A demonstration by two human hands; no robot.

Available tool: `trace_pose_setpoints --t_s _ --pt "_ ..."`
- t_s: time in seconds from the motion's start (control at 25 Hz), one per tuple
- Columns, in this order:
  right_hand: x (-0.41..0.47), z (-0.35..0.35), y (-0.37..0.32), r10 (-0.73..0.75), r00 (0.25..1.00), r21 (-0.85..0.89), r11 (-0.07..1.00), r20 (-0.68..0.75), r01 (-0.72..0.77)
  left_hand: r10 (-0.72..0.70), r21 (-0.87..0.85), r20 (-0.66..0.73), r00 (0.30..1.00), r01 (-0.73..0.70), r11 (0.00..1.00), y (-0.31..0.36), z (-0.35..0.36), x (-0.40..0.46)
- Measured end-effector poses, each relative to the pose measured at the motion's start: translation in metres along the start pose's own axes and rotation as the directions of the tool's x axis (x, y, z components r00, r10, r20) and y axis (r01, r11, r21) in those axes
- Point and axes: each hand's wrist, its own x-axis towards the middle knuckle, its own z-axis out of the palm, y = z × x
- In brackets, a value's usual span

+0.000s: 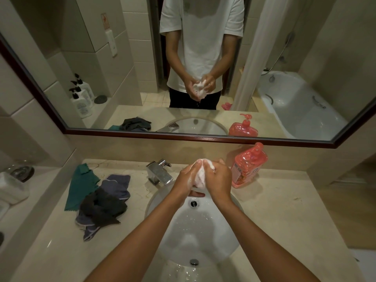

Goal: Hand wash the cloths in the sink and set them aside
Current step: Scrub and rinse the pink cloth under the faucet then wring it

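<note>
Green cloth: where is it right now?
In the head view, the green cloth lies flat on the countertop left of the sink, beside the faucet side, with the pile of dark cloths against its right edge.

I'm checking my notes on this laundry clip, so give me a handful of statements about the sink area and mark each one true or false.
1. Both hands grip one soapy white cloth above the sink: the left hand and the right hand are on it together. True.
2. The red pump bottle stands left of the faucet. False: it stands to the faucet's right, near the mirror.
3. A green cloth lies on the counter left of the sink. True.
4. The dark clothes lie inside the sink. False: they are piled on the counter beside the green cloth.
5. Water is streaming from the faucet. False: no stream is visible.
</note>
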Motion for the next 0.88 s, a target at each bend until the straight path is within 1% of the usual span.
trace_pose_setpoints --t_s 0.04,0.08,0.16,0.24,0.32,0.36,0.4,0.48,0.52,0.6,0.64,0.68,0.72,0.8,0.84,0.88 --pt "0.002 -0.001 0.000 0.051 0.999 0.009 0.999 -0.008 -0.051 0.008 0.019 -0.002 1.000 -0.008 1.000 0.000 0.000 0.000" --pt "0.004 -0.001 0.000 0.120 0.993 0.061 0.991 -0.006 -0.120 0.030 0.044 -0.022 0.999 -0.029 0.999 -0.001 0.002 0.000" --pt "0.005 -0.002 -0.001 0.301 0.953 0.239 0.924 0.031 -0.300 0.112 0.105 -0.078 0.991 -0.103 0.989 -0.004 0.004 -0.001" --pt "0.008 -0.004 -0.001 0.477 0.872 0.411 0.777 0.110 -0.477 0.213 0.162 -0.116 0.970 -0.193 0.968 -0.008 0.006 -0.001" --pt "0.011 -0.008 0.000 0.578 0.780 0.513 0.608 0.238 -0.606 0.285 0.181 -0.132 0.949 -0.259 0.949 -0.011 0.004 -0.002" --pt "0.011 -0.009 0.001 0.580 0.762 0.523 0.571 0.288 -0.633 0.301 0.166 -0.140 0.943 -0.278 0.946 -0.010 0.002 -0.002" --pt "0.011 -0.009 0.002 0.553 0.767 0.507 0.583 0.324 -0.635 0.313 0.137 -0.154 0.937 -0.293 0.946 -0.009 -0.001 -0.002" --pt "0.008 -0.011 0.003 0.458 0.793 0.471 0.639 0.401 -0.608 0.338 0.049 -0.176 0.925 -0.334 0.941 -0.006 -0.007 -0.002" --pt "0.007 -0.013 0.004 0.413 0.782 0.468 0.634 0.467 -0.615 0.357 0.004 -0.174 0.918 -0.362 0.932 -0.006 -0.010 -0.002" --pt "0.004 -0.019 0.007 0.353 0.702 0.482 0.535 0.619 -0.694 0.395 -0.040 -0.148 0.907 -0.405 0.913 -0.004 -0.014 -0.003" --pt "0.003 -0.021 0.007 0.327 0.672 0.488 0.492 0.664 -0.721 0.402 -0.052 -0.121 0.907 -0.411 0.910 -0.004 -0.015 -0.003" --pt "0.002 -0.023 0.008 0.300 0.675 0.497 0.492 0.674 -0.715 0.404 -0.049 -0.093 0.910 -0.410 0.911 -0.003 -0.016 -0.004" --pt "0.001 -0.022 0.008 0.277 0.706 0.509 0.531 0.651 -0.678 0.404 -0.022 -0.065 0.913 -0.406 0.914 -0.003 -0.016 -0.004" --pt "-0.002 -0.019 0.006 0.243 0.806 0.547 0.627 0.540 -0.555 0.359 0.048 -0.032 0.933 -0.357 0.933 -0.004 -0.016 -0.004" --pt "-0.003 -0.018 0.004 0.228 0.855 0.556 0.675 0.467 -0.484 0.313 0.040 -0.021 0.950 -0.312 0.949 -0.004 -0.015 -0.004" --pt "-0.004 -0.017 0.003 0.213 0.895 0.552 0.724 0.391 -0.414 0.261 -0.002 -0.004 0.965 -0.261 0.965 -0.004 -0.014 -0.003"
